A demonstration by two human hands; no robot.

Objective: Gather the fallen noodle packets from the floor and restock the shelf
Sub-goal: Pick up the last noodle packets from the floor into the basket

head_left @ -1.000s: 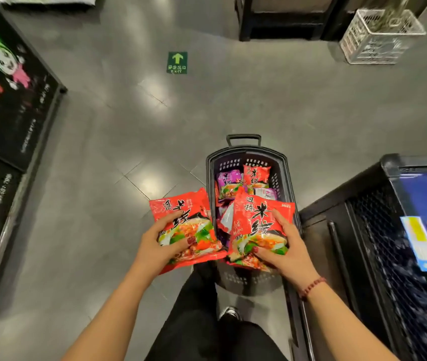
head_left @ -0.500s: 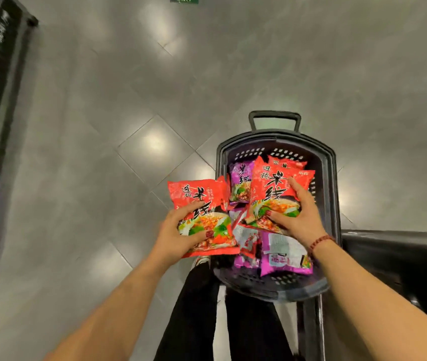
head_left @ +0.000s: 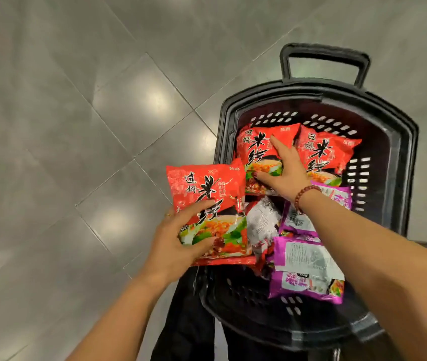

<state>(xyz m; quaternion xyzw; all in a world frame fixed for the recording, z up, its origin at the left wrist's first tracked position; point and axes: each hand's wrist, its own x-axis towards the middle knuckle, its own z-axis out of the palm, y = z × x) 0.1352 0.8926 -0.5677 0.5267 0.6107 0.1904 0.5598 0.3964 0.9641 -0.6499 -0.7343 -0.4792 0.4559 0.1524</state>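
Several purple packets (head_left: pixel 308 269) lie backs-up at the near end of the basket (head_left: pixel 402 152), dumped loose; looks like collecting, not sorting. Left grip (head_left: pixel 178 238) clamps the left packet (head_left: pixel 207 194), fingers curled onto its face, parked over the basket's left rim, likely next in. Right grip (head_left: pixel 285 170) holds the right packet (head_left: pixel 256 149), thumb on its front, setting it flat at the far end beside a third red packet (head_left: pixel 329 152), probably to keep like with like. Basket sits on the floor (head_left: pixel 77 126); shelf not in view. Versus half a second ago: right packet is lower and deeper in, left packet is closer to the rim, EXIT sign is out of view.
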